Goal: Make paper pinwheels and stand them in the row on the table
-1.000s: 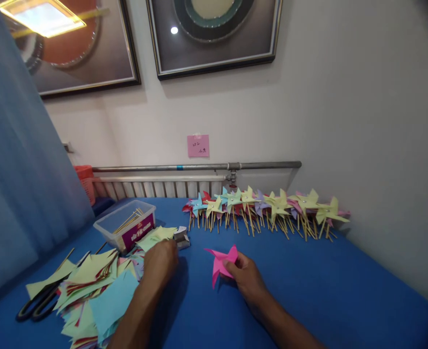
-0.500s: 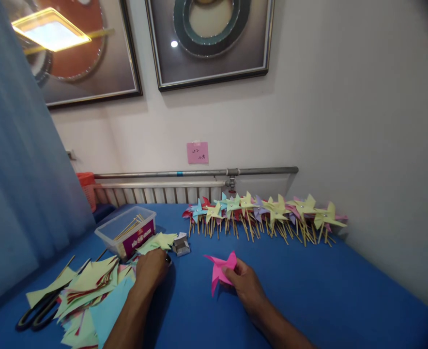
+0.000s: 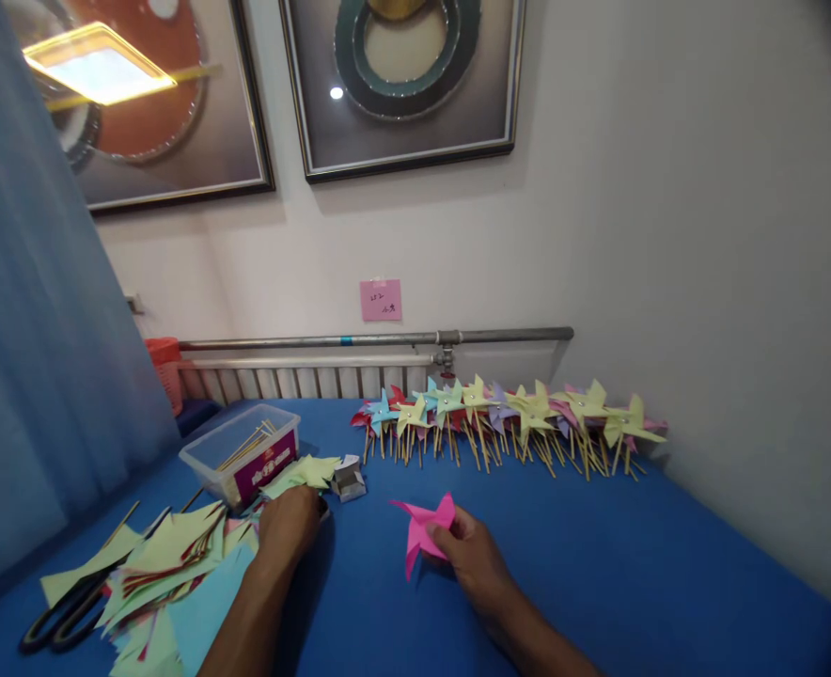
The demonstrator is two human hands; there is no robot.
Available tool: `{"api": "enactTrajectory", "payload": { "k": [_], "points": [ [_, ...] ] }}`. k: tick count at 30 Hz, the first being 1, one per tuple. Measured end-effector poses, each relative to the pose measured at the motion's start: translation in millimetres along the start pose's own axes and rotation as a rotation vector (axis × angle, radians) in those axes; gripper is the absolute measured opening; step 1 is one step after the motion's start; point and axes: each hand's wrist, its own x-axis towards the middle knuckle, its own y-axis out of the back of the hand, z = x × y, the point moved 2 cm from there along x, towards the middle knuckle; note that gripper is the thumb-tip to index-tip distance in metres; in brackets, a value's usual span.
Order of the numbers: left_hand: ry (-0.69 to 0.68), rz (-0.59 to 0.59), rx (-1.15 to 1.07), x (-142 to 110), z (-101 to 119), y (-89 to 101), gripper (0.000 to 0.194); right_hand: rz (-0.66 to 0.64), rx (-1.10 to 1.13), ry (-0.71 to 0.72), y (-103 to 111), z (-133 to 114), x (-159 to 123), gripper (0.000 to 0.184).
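Observation:
My right hand (image 3: 477,559) pinches a bright pink paper pinwheel head (image 3: 424,528) between thumb and fingers, above the blue table cover. It has no stick. My left hand (image 3: 290,522) is curled downward, knuckles up, beside a pile of folded paper pinwheel pieces (image 3: 311,472). A small dark object (image 3: 323,509) peeks out at its right edge; its kind is unclear, and the fingertips are hidden. Just beyond that hand stands a small open grey box (image 3: 349,480). Stacked pastel paper sheets (image 3: 176,555) lie left of my left forearm.
Finished pinwheels on sticks (image 3: 514,418) lie in a row at the back right. A clear plastic tub (image 3: 264,467) holds thin wooden sticks. Black-handled scissors (image 3: 70,611) lie partly under paper at the left. Behind the table run a metal pipe (image 3: 380,339) and a radiator.
The view has shifted slightly. My left hand has turned a little, and less of the dark object shows beside it. My right hand keeps hold of the pink pinwheel head.

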Motion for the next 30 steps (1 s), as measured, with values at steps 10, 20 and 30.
{"api": "enactTrajectory", "payload": {
  "k": [10,20,30],
  "points": [
    [0.034,-0.023,0.033,-2.2,-1.1,5.0,0.029,-0.012,-0.041,0.023,3.2,8.1,3.7,0.025],
    [0.003,-0.071,-0.001,-2.6,-1.9,6.0,0.027,-0.004,-0.06,0.0,6.1,12.0,6.3,0.029],
    [0.035,-0.052,0.066,-0.8,-0.7,2.0,0.032,-0.01,-0.07,0.009,5.5,12.7,6.8,0.03]
  ]
}}
